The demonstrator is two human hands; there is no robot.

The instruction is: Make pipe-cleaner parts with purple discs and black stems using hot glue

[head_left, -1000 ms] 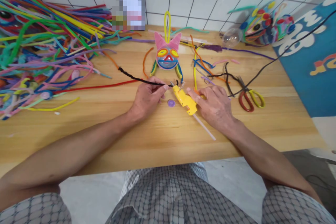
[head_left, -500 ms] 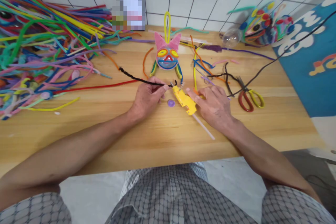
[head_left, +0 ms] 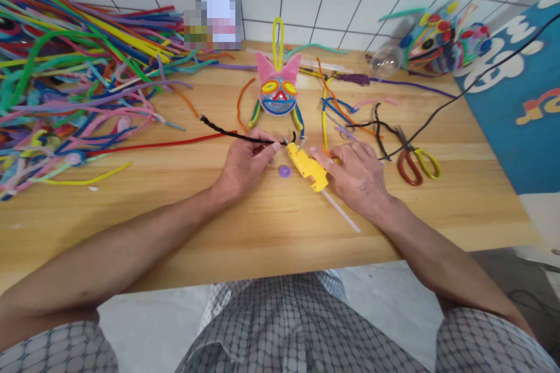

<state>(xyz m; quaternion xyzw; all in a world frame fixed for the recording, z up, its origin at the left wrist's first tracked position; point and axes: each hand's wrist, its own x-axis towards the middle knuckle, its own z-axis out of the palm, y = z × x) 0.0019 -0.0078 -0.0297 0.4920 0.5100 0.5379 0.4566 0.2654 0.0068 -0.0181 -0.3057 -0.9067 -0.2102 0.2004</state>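
Note:
My left hand (head_left: pixel 246 164) pinches a black pipe cleaner (head_left: pixel 227 132) near its right end; the rest of it stretches up and left over the wooden table (head_left: pixel 271 227). That end meets the metal nozzle of a yellow glue gun (head_left: pixel 307 166), which lies on the table with a clear glue stick poking from its rear. My right hand (head_left: pixel 355 173) rests on the gun's body, fingers curled over it. A small purple disc (head_left: pixel 284 171) lies between both hands. Just behind stands a pink-eared cat-face craft (head_left: pixel 278 93) with a yellow loop on top.
A big heap of coloured pipe cleaners (head_left: pixel 74 70) fills the table's left. Red-and-yellow scissors (head_left: pixel 415 164) lie right of my right hand, beside loose pipe cleaner pieces and a black cord (head_left: pixel 459 99). Another colourful craft (head_left: pixel 437 38) and a clear ball (head_left: pixel 385 61) sit at the back right.

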